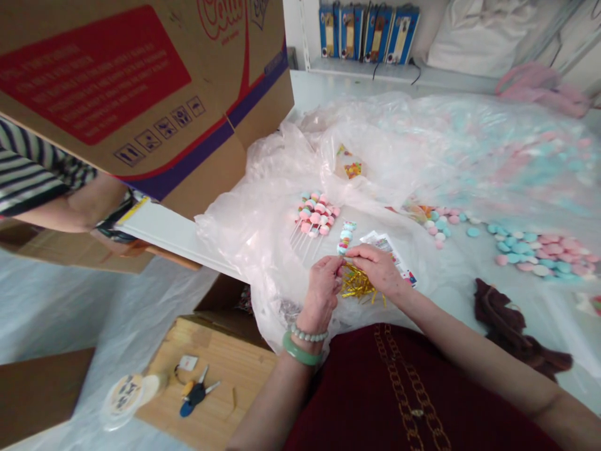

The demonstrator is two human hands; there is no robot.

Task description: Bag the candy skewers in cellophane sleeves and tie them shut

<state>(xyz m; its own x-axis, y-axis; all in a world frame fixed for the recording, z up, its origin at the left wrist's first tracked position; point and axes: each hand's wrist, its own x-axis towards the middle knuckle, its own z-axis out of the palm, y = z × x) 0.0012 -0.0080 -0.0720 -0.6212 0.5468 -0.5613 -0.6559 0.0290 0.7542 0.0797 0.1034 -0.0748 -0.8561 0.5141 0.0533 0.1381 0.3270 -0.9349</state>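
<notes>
A small candy packet (346, 237), with pale blue sweets and coloured bits showing through its clear wrap, stands out beyond the person's fingertips, above the white table (173, 228). Its lower end is pinched between the thumb and fingers of the left hand (325, 285), while the right hand (378, 269) closes its fingertips on the same end from the other side, so the two hands nearly meet. Exactly what lies between the fingertips is too small to make out; it may include a gold strip. Just below them spreads a bunch of gold ties (357, 283), and printed sheets (397, 258) lie beside the right hand, partly behind it.

A pile of candy skewers (316, 214), pink, white and blue with white sticks, lies near the packet on its left. Clear plastic sheeting (272, 166) surrounds this spot, with a small colourful packet (352, 170) farther back. Loose pastel candies (549, 254) are scattered to the right, and a dark brown cloth (502, 319) lies nearer the person.

On the left rises a large cardboard box (206, 156), beside a striped sleeve (32, 166) of another person. Lower down, keys (196, 393) rest on a wooden surface (235, 369). Blue boxes (370, 32) stand on the back shelf.
</notes>
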